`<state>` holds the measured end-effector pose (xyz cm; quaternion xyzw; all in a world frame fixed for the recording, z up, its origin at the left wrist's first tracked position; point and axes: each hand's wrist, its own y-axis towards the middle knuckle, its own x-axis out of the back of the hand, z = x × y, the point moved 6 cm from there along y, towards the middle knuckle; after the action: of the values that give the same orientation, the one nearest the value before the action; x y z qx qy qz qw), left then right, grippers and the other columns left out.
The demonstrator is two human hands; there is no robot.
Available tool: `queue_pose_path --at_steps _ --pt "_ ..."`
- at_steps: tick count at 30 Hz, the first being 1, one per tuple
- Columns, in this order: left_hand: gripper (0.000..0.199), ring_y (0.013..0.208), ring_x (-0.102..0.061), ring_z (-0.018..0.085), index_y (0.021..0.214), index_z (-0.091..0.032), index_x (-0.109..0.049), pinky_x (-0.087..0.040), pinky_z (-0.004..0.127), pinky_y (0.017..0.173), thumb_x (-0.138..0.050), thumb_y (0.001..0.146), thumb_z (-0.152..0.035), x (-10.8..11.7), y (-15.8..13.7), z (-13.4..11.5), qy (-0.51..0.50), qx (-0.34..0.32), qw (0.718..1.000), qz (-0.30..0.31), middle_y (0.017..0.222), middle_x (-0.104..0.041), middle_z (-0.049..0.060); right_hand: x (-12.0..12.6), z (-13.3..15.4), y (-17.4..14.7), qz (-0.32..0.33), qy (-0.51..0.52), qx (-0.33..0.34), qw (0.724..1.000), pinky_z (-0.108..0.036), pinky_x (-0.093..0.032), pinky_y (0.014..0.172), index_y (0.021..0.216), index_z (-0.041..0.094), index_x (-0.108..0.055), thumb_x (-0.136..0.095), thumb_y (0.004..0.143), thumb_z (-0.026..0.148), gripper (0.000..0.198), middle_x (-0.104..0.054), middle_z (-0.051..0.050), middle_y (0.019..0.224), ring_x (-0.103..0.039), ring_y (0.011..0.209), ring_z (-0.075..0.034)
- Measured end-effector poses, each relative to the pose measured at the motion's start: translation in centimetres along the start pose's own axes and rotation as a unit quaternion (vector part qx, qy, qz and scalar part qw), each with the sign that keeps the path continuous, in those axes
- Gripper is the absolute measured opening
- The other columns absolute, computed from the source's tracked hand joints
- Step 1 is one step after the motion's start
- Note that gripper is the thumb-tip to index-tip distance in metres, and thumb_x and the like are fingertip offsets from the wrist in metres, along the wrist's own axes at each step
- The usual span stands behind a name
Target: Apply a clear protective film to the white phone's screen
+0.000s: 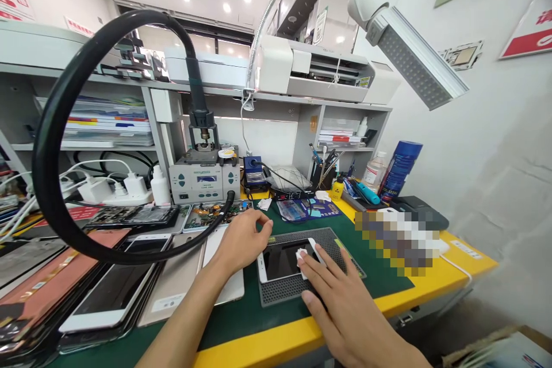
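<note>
A smartphone [280, 261] with a white frame and dark screen lies face up on a grey honeycomb-textured mat [276, 297]. My left hand [244, 241] is closed at its left end, fingers curled by the upper left corner; its fingertips are partly hidden. My right hand [338, 296] lies over the right part of the screen, pressing a small folded white tissue [301, 254] against the glass under its fingertips. The thumb of that hand sticks out toward the table's front edge, off the phone.
Several phones and tablets [116, 282] are stacked on the left, under a thick black hose [41, 144]. Behind stand a hot-air station [204, 181] and a tray of circuit boards [211, 215]. A yellow bottle [337, 190] and a blue can [401, 169] stand at back right. A lamp [422, 60] hangs above.
</note>
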<state>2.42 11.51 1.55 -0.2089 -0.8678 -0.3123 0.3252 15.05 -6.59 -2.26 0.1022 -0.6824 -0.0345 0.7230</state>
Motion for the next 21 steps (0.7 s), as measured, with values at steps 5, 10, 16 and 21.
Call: queue_pose_path --at_steps 5,10,16,21 --pt "0.023 0.082 -0.068 0.024 0.083 -0.022 -0.071 -0.044 0.031 0.067 -0.054 0.093 -0.033 -0.1 0.1 0.1 -0.003 0.006 1.000 0.006 0.091 -0.075 0.005 0.1 -2.1 -1.3 -0.020 -0.020 -0.039 0.999 -0.076 -0.020 0.121 0.159 0.027 -0.040 -0.034 0.109 0.044 0.053 -0.039 -0.004 0.163 -0.028 0.154 -0.036" --pt "0.024 0.083 -0.068 0.024 0.083 -0.022 -0.071 -0.043 0.032 0.067 -0.053 0.093 -0.034 -0.3 0.2 0.2 -0.005 0.007 1.000 0.007 0.091 -0.075 0.006 0.0 -3.5 -1.2 0.000 -0.016 -0.077 0.997 -0.070 -0.021 0.124 0.158 0.025 -0.040 -0.029 0.109 0.048 0.055 -0.036 -0.002 0.165 -0.024 0.156 -0.034" --pt "0.023 0.082 -0.067 0.024 0.084 -0.022 -0.070 -0.043 0.032 0.068 -0.052 0.093 -0.035 -0.3 0.2 0.8 -0.002 0.016 1.000 0.004 0.092 -0.075 0.006 0.0 -4.3 0.7 0.020 0.020 -0.091 0.995 -0.066 -0.017 0.126 0.161 0.023 -0.034 -0.024 0.109 0.055 0.062 -0.033 -0.001 0.166 -0.019 0.157 -0.032" --pt "0.028 0.074 -0.066 0.022 0.085 -0.023 -0.070 -0.044 0.032 0.067 -0.050 0.094 -0.039 -0.2 0.3 0.9 0.000 0.016 1.000 0.003 0.091 -0.075 0.005 0.5 -4.3 2.1 0.034 0.043 -0.083 0.995 -0.068 -0.010 0.126 0.161 0.022 -0.033 -0.020 0.107 0.060 0.068 -0.030 -0.002 0.167 -0.015 0.158 -0.034"
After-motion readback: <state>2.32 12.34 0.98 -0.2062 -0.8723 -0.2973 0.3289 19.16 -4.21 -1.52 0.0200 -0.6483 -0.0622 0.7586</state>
